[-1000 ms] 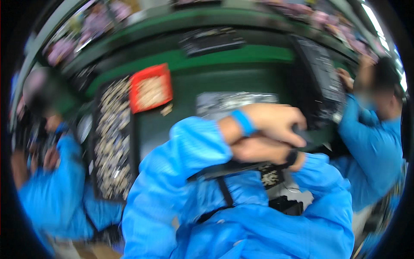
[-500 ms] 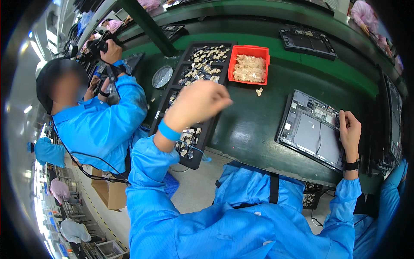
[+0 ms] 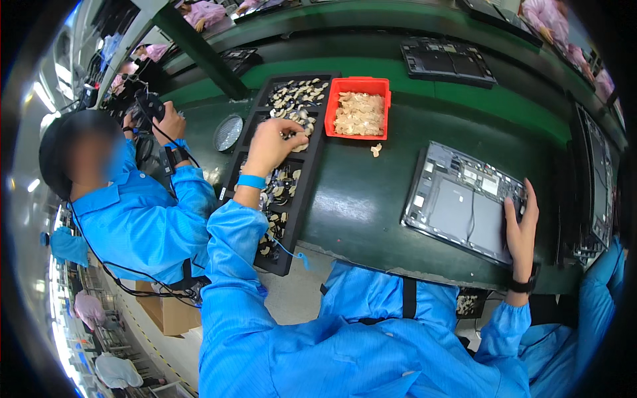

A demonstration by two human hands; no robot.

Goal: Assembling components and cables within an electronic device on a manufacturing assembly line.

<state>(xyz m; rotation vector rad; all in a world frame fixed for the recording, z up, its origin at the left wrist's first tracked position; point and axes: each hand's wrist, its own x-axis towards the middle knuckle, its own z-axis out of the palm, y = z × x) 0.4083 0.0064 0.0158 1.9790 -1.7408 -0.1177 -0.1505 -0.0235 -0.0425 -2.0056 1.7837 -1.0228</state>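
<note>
My left hand [image 3: 273,144], with a blue band at its wrist, reaches over a long black compartment tray [image 3: 306,179]. Its thumb and fingers are closed together down at the small cream-and-dark parts [image 3: 297,95] in a middle compartment; whether a piece is between the fingertips is hidden. At the right, an opened laptop base [image 3: 458,199] lies on the green bench, its circuit board, grey battery and a black cable exposed. Against its right edge rests my right hand [image 3: 523,222], thumb and fingers apart, the thumb over the rim.
A red bin [image 3: 358,134] of cream-coloured pieces stands beside the tray, with one loose piece [image 3: 376,150] near it. A round clear dish [image 3: 228,133] lies left of the tray. Another laptop base [image 3: 448,63] sits behind, and more stand at the right. A co-worker in blue [image 3: 133,219] works at the left.
My left hand has come down and a little left into the tray's parts. My right hand's fingers have spread apart along the laptop base's edge. The whole view has shifted slightly.
</note>
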